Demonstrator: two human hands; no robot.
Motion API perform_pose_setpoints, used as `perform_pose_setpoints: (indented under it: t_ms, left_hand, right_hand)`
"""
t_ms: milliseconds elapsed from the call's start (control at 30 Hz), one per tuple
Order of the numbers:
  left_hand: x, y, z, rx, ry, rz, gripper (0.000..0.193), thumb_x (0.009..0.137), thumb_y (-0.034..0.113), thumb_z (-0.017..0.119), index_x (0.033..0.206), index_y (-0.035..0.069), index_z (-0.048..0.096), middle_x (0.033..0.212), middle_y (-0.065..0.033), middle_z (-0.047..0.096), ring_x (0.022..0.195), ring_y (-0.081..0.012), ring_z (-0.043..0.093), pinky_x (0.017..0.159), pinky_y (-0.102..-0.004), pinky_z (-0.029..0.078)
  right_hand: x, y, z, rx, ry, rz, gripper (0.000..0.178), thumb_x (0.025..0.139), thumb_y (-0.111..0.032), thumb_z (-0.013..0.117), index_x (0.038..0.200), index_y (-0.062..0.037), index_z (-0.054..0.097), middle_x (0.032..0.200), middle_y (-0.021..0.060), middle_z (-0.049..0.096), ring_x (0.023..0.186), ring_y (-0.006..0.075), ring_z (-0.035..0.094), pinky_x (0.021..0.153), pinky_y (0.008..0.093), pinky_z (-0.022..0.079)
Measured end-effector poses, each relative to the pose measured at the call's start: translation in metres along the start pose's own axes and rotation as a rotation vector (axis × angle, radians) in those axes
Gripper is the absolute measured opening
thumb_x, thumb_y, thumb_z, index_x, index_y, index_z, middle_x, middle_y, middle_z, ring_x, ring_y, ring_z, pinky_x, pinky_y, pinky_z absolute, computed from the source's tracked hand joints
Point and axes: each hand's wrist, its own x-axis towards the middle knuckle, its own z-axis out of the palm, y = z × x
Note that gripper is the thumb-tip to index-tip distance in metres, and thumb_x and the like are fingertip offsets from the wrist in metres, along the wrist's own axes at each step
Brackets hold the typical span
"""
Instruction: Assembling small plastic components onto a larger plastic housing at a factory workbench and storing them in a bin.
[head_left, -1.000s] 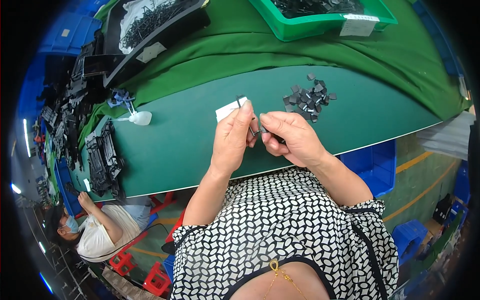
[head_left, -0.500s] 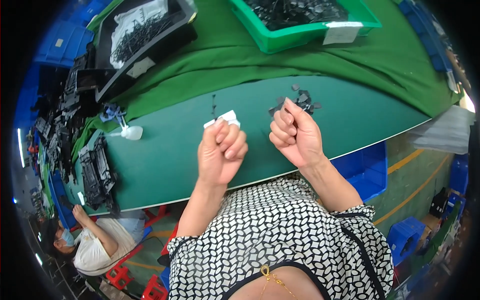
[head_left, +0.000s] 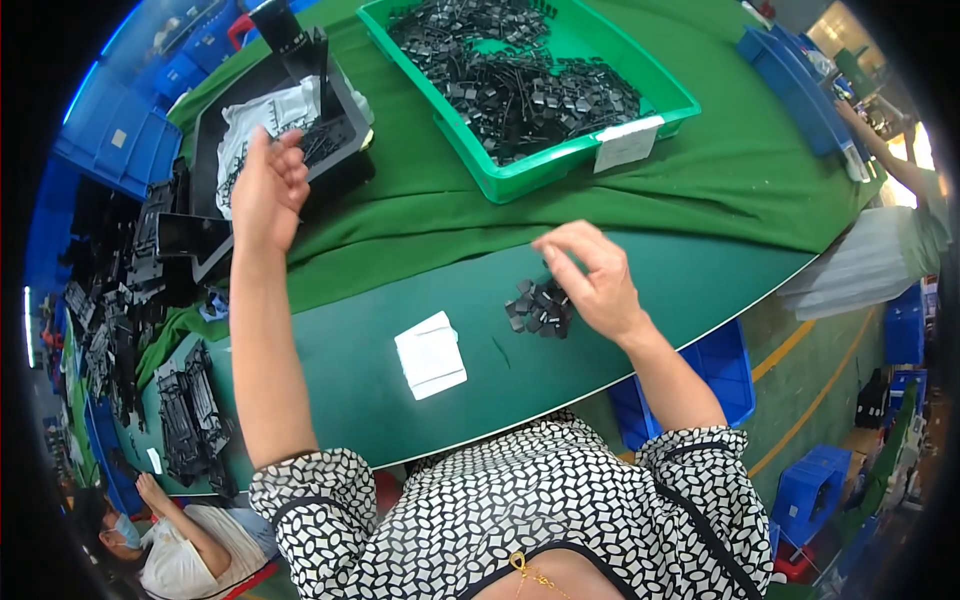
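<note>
My left hand [head_left: 268, 190] is stretched out over the black tray [head_left: 352, 165] at the far left. Its fingers are curled toward the thumb, and whatever they hold cannot be made out. Thin black plastic parts [head_left: 322, 142] lie in that tray on a white plastic bag [head_left: 232, 150]. My right hand [head_left: 597, 285] hovers at the right edge of a small pile of flat black plastic pieces [head_left: 538, 310]. Its fingers are bent, with a gap between thumb and forefinger and nothing visible there. A white pad [head_left: 431, 356] lies on the green table between my arms.
A green bin [head_left: 480, 175] full of small black parts stands at the back on a rumpled green cloth [head_left: 420, 220]. Black plastic frames [head_left: 190, 415] are stacked at left. A co-worker [head_left: 185, 560] sits at lower left. Blue crates [head_left: 725, 375] stand below the table's right edge.
My left hand has moved from the white pad up and left to the black tray. The right thumb and forefinger have parted. A thin black stick beyond the pad no longer shows. The view has shifted.
</note>
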Motion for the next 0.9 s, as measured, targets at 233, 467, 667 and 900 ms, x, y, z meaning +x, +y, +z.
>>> perform_pose_setpoints:
  t_ms: [233,467,667,900]
  left_hand:
    - [0.02,-0.019,-0.034,-0.091,0.085,-0.034,0.029,0.089,0.022,0.047,0.106,0.0,0.053,0.08,-0.0028,0.057,0.064,-0.0094,0.05,0.052,-0.0206,0.038]
    - [-0.045,-0.029,0.012,0.078,-0.104,-0.024,0.026,0.09,0.019,0.046,0.101,-0.001,0.056,0.073,0.0,0.054,0.06,-0.0063,0.046,0.052,-0.0185,0.035]
    - [-0.07,-0.027,0.03,0.107,-0.132,-0.027,0.024,0.09,0.019,0.047,0.099,0.0,0.057,0.072,0.0006,0.055,0.058,-0.0043,0.046,0.052,-0.0168,0.035]
    - [-0.093,-0.038,0.068,0.409,-0.251,0.09,0.021,0.09,0.018,0.048,0.099,0.002,0.059,0.073,0.0013,0.056,0.063,-0.0031,0.046,0.056,-0.0172,0.036]
  right_hand:
    - [0.116,0.049,-0.004,-0.296,-0.001,-0.176,0.018,0.081,-0.007,0.054,0.098,-0.0049,0.06,0.082,0.0116,0.058,0.075,0.0257,0.057,0.065,0.034,0.045]
    - [0.165,0.074,-0.007,-0.786,-0.25,-0.215,0.021,0.078,-0.011,0.049,0.096,-0.0113,0.061,0.079,0.0125,0.058,0.075,0.0303,0.059,0.063,0.0421,0.049]
    - [0.15,0.056,-0.016,-0.559,-0.022,-0.378,0.011,0.076,-0.014,0.061,0.084,-0.0074,0.061,0.075,0.0099,0.052,0.072,0.0282,0.055,0.064,0.038,0.045]
    - [0.129,0.036,-0.037,-0.362,-0.094,-0.294,0.009,0.076,-0.007,0.059,0.085,-0.0039,0.061,0.081,0.0111,0.059,0.078,0.0278,0.057,0.069,0.0351,0.046]
